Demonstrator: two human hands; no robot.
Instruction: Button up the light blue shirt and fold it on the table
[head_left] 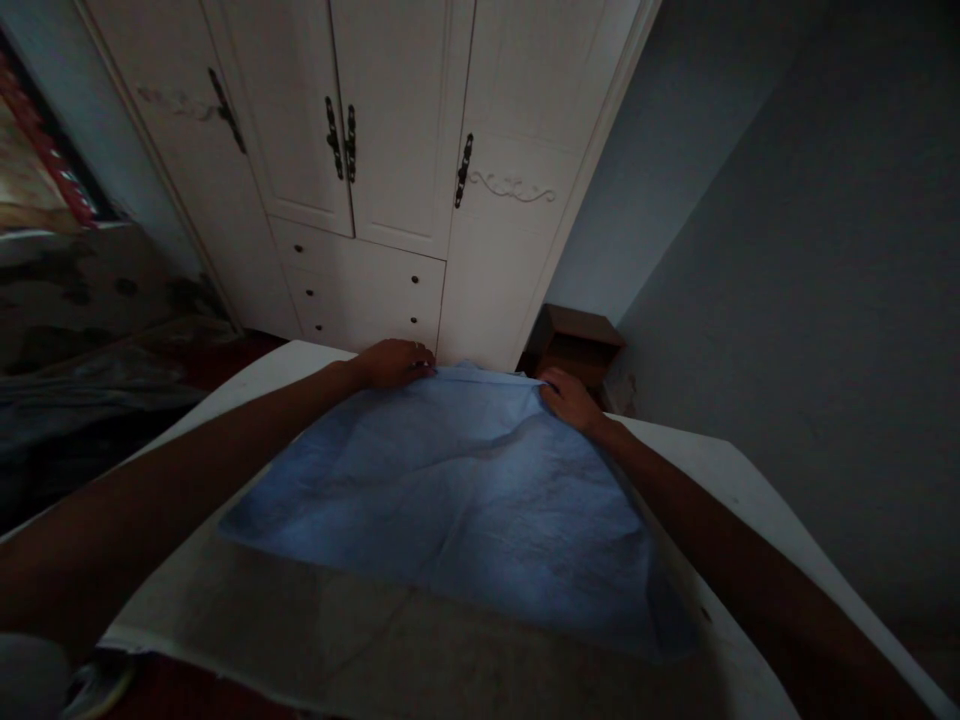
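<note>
A light blue garment (450, 490), perhaps a shirt, lies spread over a pale cloth cover on the table, its surface lightly creased. At its far edge, my left hand (396, 362) grips the left end with fingers closed. My right hand (568, 396) pinches the same edge farther right, thumb and fingers together. Between the two hands the edge runs fairly straight, like a folded band. The near hem flares out wide toward me. Dim light hides the finer details of the fabric.
The white table (694, 460) reaches past both arms, with a beige cloth (360, 625) under the garment. Beyond it stands a white wardrobe (390, 120) with dark handles. A brown open cabinet (581, 335) is at the far right corner, and dark fabric (97, 430) lies at left.
</note>
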